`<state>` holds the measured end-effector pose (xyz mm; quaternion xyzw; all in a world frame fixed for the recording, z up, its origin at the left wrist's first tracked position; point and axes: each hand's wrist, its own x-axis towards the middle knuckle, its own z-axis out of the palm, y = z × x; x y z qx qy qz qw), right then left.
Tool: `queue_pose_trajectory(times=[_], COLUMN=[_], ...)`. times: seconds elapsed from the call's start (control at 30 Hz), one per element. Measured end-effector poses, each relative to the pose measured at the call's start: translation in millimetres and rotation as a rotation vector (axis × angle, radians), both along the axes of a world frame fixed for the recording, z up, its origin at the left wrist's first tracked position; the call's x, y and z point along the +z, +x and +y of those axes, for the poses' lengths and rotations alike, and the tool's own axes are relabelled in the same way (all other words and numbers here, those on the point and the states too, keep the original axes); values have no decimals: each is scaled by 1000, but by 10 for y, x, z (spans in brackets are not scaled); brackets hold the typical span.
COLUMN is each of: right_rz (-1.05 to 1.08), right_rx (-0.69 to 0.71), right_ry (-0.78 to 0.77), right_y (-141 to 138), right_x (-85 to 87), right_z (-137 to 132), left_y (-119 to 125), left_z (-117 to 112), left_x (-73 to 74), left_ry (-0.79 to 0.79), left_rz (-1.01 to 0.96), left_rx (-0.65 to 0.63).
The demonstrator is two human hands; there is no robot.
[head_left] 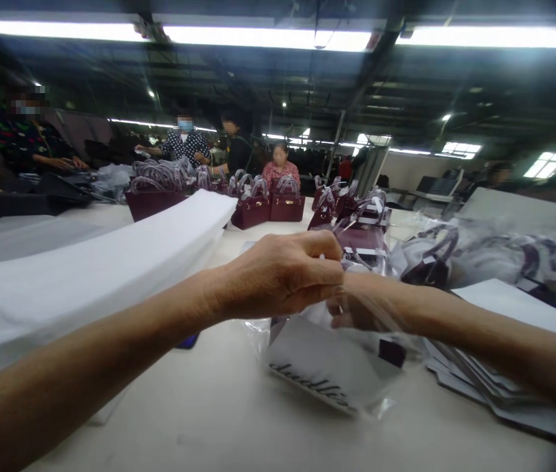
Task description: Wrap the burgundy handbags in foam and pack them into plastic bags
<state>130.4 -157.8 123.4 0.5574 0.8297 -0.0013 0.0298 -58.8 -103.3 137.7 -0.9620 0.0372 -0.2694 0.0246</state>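
In front of me a clear plastic bag [386,400] stands on the white table, with a white printed packet [317,360] inside it. Dark lettering runs along the packet's lower edge. My left hand [288,272] is closed in a pinch on the upper edge of the plastic bag. Behind and below it, my right hand [357,311] reaches into or behind the clear film; its fingers are partly covered by the plastic and the left hand, so what they hold does not show.
Dark red handbags [288,206] with wrapped handles stand across the table. White foam sheets [111,262] are stacked at left. Grey-white boards [475,373] and plastic-wrapped bags [514,255] lie at right. A blue-edged object [188,341] pokes out below my left forearm. Several people work beyond.
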Motion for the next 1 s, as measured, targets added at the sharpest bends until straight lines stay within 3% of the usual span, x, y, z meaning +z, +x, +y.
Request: queue_pose_trajectory(times=[0.13,0.2,0.33,0.43,0.6,0.73,0.8,0.9,1.0], right_rz=[-54,-142,-226,-226,-132,-26,80,257,235], right_rx=[-285,-406,-532,-536,-280,-88,-74,-206,-238], right_ry=[349,421,279,179,129,118,97,61,21], right_y=[183,292,559,709,537,270,233,258,220], right_x=[423,490,288,151,316,590,745,911,779], right_z=[264,470,874,958,634,305,159,-72,-277], left_y=[22,37,33,27,218,451,501,499,469], left_z=[48,68,81,115,349,485,456,336,244], left_x=[-5,-4,5,11,-47,-67,-1,127,107], left_ry=[-28,-30,-4,21,24,-19,-32,-47,-94], left_rz=[-60,-67,-72,-84,-70,27,6,-95,-84], left_rx=[34,39,64,104,231,189,184,174,162])
